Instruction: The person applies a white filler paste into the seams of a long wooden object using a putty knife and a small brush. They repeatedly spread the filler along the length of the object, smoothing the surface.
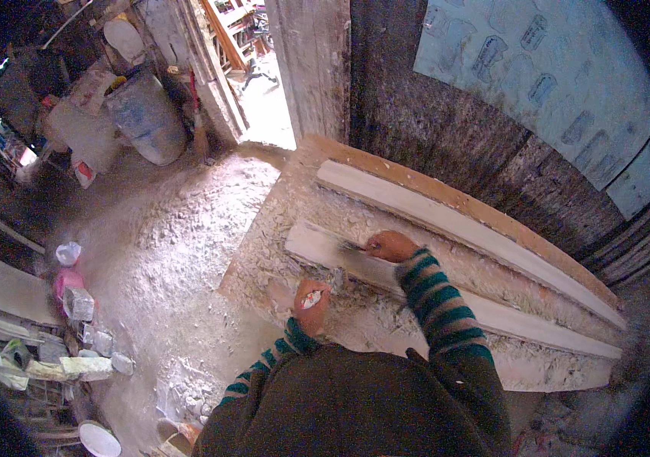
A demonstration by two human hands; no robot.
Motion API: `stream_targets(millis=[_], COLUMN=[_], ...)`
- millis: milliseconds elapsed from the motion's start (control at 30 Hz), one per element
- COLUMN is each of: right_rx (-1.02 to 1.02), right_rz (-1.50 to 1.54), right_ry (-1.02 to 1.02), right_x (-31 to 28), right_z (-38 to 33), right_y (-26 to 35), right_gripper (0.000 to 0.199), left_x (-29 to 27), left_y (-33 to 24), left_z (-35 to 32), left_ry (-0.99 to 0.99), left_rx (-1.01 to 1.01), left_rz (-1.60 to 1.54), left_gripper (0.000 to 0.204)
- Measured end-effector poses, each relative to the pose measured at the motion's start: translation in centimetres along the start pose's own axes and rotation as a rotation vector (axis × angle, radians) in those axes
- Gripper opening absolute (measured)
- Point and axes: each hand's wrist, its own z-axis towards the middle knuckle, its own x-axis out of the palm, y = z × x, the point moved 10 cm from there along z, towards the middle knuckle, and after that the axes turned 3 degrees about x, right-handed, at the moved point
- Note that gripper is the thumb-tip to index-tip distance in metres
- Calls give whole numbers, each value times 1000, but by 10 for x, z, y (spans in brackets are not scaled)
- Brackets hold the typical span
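My right hand [391, 246] is closed around a tool with a dark, motion-blurred end [348, 246]; its exact kind I cannot make out. That end is over the left part of a long whitish plaster-like strip [311, 242]. Nearer to me, my left hand [311, 306] is curled around a small white thing [312, 298], mostly hidden by the fingers. A second long whitish strip [447, 209] lies farther back, roughly alongside the first. Both strips rest on a wide brown board [328, 150] strewn with pale crumbs and lumps.
White debris covers the floor [180, 206] to the left. A large bluish barrel [150, 118] stands at the back left near a bright doorway [268, 110]. Bags and pale pieces sit by a pink container [67, 282]. Behind the board rises a dark wall [447, 114] with a light-blue sheet [546, 84].
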Motion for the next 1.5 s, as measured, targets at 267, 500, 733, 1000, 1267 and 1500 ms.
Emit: stream_targets(millis=[267, 500, 733, 1000, 1267, 1500], right_rx=[83, 137, 114, 95, -19, 88], right_rz=[61, 0, 37, 69, 188, 67], right_ry=[-30, -33, -1, 19, -44, 37], right_x=[0, 2, -5, -7, 4, -4], right_z=[-22, 30, 7, 43, 70, 43], right_y=[-10, 29, 19, 44, 63, 45], right_gripper=[30, 27, 27, 26, 26, 26], left_x=[-53, -56, -63, -69, -64, -68], left_y=[17, 39, 41, 53, 90, 65], left_z=[51, 61, 61, 55, 37, 50], left_ry=[26, 157, 98, 67, 171, 148], left_rx=[44, 13, 50, -39, -9, -13], left_rz=[77, 52, 14, 7, -2, 38], left_gripper=[16, 15, 13, 14, 15, 15])
